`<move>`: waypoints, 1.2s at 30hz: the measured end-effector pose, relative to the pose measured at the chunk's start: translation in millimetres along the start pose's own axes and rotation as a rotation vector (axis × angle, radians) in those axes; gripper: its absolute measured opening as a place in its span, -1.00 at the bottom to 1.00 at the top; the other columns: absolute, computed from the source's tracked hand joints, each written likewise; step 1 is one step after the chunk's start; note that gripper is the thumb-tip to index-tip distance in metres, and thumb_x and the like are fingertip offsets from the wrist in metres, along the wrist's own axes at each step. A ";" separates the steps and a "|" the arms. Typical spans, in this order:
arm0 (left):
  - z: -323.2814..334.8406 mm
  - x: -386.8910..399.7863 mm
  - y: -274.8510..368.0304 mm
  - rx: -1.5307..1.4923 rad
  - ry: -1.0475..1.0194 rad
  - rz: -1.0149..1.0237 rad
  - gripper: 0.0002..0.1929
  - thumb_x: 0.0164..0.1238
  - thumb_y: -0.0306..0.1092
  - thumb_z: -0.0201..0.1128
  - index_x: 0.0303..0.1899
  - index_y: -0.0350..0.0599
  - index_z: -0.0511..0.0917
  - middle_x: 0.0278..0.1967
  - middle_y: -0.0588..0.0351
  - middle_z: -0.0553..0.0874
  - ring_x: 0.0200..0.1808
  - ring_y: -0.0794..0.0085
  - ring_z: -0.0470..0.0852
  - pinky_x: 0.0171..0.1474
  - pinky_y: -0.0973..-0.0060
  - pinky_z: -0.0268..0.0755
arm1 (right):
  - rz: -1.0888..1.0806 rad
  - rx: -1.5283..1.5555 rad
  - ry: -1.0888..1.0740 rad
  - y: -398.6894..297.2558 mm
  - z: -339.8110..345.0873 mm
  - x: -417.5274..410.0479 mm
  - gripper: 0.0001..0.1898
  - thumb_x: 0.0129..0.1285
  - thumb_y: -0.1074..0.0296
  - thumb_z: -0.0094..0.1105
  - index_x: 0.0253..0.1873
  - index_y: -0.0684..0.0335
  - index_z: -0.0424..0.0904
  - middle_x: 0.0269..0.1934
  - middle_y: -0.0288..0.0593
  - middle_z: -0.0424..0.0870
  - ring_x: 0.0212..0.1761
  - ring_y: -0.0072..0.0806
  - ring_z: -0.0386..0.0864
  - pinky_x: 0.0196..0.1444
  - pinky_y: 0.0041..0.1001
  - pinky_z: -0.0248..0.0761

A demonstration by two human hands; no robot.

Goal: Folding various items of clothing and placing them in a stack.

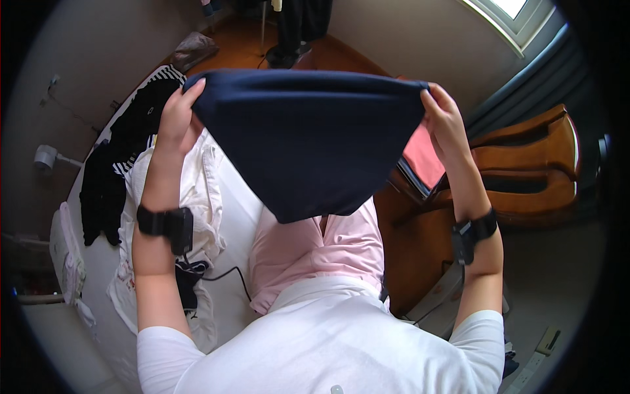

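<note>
A dark navy cloth garment [310, 143] hangs stretched in the air over my lap. My left hand [179, 115] pinches its upper left corner, and my right hand [444, 115] grips the upper right corner. Between them the top edge runs nearly straight, while the lower part narrows towards my knees. What kind of garment it is cannot be made out. Below it are my pink trousers [315, 256]. Each forearm wears a black strap with a small device, the left device [182, 230] trailing a cable.
Left of me, a white-sheeted bed [241, 197] bears black clothes [101, 192] and white clothes [202, 182]. On the right stands a wooden chair [531, 157]; folded clothes, a coral one [427, 157] on top, lie beside it. A bag [194, 50] rests beyond the bed.
</note>
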State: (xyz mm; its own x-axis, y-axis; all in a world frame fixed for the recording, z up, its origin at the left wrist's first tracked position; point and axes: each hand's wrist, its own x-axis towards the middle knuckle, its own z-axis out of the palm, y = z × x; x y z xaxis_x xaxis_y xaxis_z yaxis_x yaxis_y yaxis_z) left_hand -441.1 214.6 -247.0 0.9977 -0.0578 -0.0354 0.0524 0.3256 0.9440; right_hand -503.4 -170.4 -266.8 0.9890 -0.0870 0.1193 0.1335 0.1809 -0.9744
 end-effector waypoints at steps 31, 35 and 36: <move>-119.7 -200.8 -181.4 0.321 -0.556 -1.089 -0.49 0.25 -0.29 0.15 0.20 -0.22 0.24 0.06 0.18 0.46 0.03 0.58 0.43 0.09 0.56 0.28 | 0.836 -0.228 -0.425 137.4 -39.0 -221.1 -0.83 0.24 0.44 0.02 -0.09 0.32 0.41 -0.30 -0.36 0.48 -0.24 -0.65 0.43 -0.11 -0.60 0.31; -126.2 -174.1 -194.8 0.245 -0.724 -1.002 -0.47 0.23 -0.29 0.19 0.19 -0.26 0.23 0.08 0.17 0.46 0.05 0.56 0.42 0.12 0.59 0.24 | 0.987 -0.001 -0.287 158.5 -43.7 -196.2 -0.79 0.24 0.18 0.07 -0.16 0.19 0.46 -0.36 -0.43 0.49 -0.35 -0.70 0.42 -0.24 -0.65 0.28; -119.4 -165.8 -195.2 0.181 -0.671 -0.945 -0.49 0.23 -0.24 0.20 0.15 -0.26 0.27 -0.02 0.18 0.52 -0.05 0.59 0.48 0.03 0.63 0.32 | 0.999 0.041 -0.229 161.5 -38.9 -186.3 -0.79 0.25 0.17 0.06 -0.16 0.18 0.46 -0.37 -0.43 0.50 -0.34 -0.70 0.43 -0.25 -0.65 0.29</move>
State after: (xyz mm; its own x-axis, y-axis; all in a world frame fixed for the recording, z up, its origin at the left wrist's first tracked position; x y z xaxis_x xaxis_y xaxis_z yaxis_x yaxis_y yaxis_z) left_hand -611.6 273.3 -464.6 0.3402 -0.7086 -0.6182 0.6994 -0.2488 0.6700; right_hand -668.6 -163.1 -453.8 0.6373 0.3101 -0.7055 -0.7601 0.1022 -0.6417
